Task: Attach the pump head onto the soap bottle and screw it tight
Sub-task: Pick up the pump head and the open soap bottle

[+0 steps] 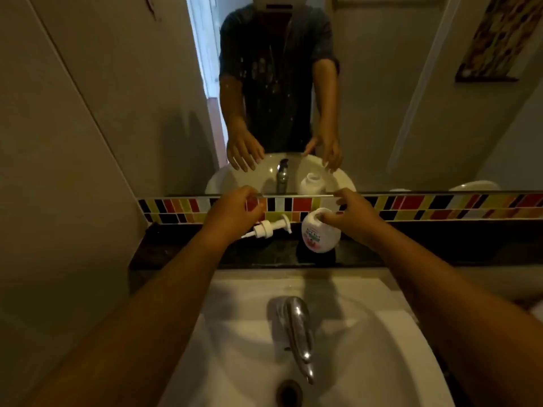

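Note:
A white soap bottle (320, 235) with a red and green label stands upright and uncapped on the dark ledge (182, 248) behind the sink. The white pump head (266, 228) lies on its side on the same ledge, just left of the bottle, its tube pointing left. My left hand (235, 208) hovers just above and left of the pump head, fingers loosely curled and holding nothing. My right hand (351, 214) is at the bottle's right; its thumb rests at the bottle's open neck and its fingers are apart, not wrapped around the bottle.
A white basin (396, 342) with a chrome tap (296, 324) and a drain (289, 392) lies below my arms. A strip of coloured tiles (440, 205) runs behind the ledge under a large mirror (382, 98). A grey wall (58, 171) closes the left side.

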`<state>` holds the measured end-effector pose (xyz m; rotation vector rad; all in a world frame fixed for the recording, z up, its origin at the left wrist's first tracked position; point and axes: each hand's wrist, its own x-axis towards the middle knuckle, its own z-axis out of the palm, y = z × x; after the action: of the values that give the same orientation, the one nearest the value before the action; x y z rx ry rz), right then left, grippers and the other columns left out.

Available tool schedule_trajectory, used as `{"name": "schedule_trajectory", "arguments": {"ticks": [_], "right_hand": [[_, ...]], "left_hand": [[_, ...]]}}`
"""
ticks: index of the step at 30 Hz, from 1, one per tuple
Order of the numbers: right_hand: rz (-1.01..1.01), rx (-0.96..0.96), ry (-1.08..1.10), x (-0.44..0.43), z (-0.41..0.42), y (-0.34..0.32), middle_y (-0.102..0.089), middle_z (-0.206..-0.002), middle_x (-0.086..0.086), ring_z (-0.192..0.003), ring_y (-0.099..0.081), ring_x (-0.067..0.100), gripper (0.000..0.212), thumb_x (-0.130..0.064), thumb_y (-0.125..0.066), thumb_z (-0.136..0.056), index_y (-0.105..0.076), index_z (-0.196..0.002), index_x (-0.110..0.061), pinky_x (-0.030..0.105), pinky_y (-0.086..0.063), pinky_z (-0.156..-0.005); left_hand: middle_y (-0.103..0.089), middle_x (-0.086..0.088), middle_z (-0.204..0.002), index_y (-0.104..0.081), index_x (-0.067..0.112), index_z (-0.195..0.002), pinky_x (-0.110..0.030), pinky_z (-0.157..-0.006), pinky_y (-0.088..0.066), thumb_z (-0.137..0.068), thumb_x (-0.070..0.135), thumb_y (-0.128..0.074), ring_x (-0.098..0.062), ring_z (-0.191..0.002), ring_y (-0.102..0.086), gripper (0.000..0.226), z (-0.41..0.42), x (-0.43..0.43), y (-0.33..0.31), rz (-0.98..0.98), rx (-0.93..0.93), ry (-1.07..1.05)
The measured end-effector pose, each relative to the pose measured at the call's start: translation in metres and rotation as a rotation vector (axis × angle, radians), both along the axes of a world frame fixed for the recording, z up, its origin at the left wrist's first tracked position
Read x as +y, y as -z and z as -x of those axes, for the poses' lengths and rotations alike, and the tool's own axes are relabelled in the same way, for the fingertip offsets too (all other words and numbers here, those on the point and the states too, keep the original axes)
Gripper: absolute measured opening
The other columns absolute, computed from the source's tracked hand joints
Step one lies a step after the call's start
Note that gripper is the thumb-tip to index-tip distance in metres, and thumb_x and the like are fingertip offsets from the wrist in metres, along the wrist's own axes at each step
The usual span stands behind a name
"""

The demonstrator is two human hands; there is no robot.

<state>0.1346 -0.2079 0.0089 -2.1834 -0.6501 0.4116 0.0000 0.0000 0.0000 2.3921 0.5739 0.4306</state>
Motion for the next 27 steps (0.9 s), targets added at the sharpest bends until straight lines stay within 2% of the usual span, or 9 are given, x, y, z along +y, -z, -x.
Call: {"name": "schedule_trajectory", "arguments": {"ticks": [4,9,13,19,24,27], "right_hand": [[0.004,0.055,0.025,0.004,-0.008,0.031,-0.05,-0.137,0.01,-0.123,-0.05,0.028,0.075,-0.029,-0.078,-0.07,-0.04,-0.134,-0.017,0.04,-0.047,-0.091],[-0.049,0.033,0.014,0.012,-0.014,0.065,-0.058,-0.125,0.005,-0.116,-0.054,0.022,0.069,-0.023,-0.082,-0.065,-0.047,-0.125,-0.019,0.034,-0.049,-0.087],[-0.1,0.044,0.029,0.016,-0.016,0.079,-0.058,-0.127,0.006,-0.118,-0.053,0.024,0.064,-0.017,-0.081,-0.068,-0.048,-0.123,-0.018,0.042,-0.048,-0.093],[-0.123,0.046,0.039,0.018,-0.021,0.09,-0.058,-0.128,0.005,-0.118,-0.054,0.023,0.068,-0.023,-0.081,-0.067,-0.047,-0.126,-0.02,0.048,-0.049,-0.096],[-0.132,0.033,0.033,0.018,-0.019,0.088,-0.058,-0.128,0.006,-0.119,-0.054,0.025,0.066,-0.019,-0.08,-0.068,-0.048,-0.125,-0.019,0.046,-0.049,-0.097],[-0.122,0.028,0.026,0.017,-0.017,0.086,-0.058,-0.128,0.007,-0.119,-0.054,0.026,0.065,-0.017,-0.08,-0.068,-0.048,-0.125,-0.018,0.043,-0.047,-0.094]], "left_hand": [[-0.058,-0.005,-0.132,-0.052,0.022,-0.133,-0.038,-0.09,-0.05,-0.088,0.032,-0.063,-0.024,-0.115,-0.057,0.047,-0.016,-0.002,0.034,-0.026,0.141,-0.041],[-0.062,-0.006,-0.123,-0.055,0.017,-0.128,-0.035,-0.086,-0.05,-0.082,0.036,-0.07,-0.024,-0.109,-0.059,0.052,-0.027,0.003,0.067,-0.129,0.17,-0.005],[-0.062,-0.006,-0.124,-0.056,0.016,-0.127,-0.041,-0.091,-0.052,-0.078,0.038,-0.074,-0.025,-0.109,-0.059,0.057,-0.036,0.004,0.08,-0.214,0.206,0.017],[-0.063,-0.006,-0.12,-0.056,0.019,-0.121,-0.043,-0.09,-0.051,-0.078,0.039,-0.075,-0.025,-0.107,-0.059,0.052,-0.047,0.006,0.085,-0.274,0.309,0.009],[-0.065,-0.008,-0.113,-0.06,0.015,-0.114,-0.042,-0.088,-0.052,-0.079,0.029,-0.075,-0.025,-0.101,-0.061,0.041,-0.052,0.006,0.078,-0.157,0.326,0.022],[-0.063,-0.007,-0.115,-0.058,0.015,-0.117,-0.035,-0.088,-0.051,-0.08,0.024,-0.074,-0.024,-0.106,-0.06,0.041,-0.048,0.004,0.071,-0.06,0.261,0.028]]}}
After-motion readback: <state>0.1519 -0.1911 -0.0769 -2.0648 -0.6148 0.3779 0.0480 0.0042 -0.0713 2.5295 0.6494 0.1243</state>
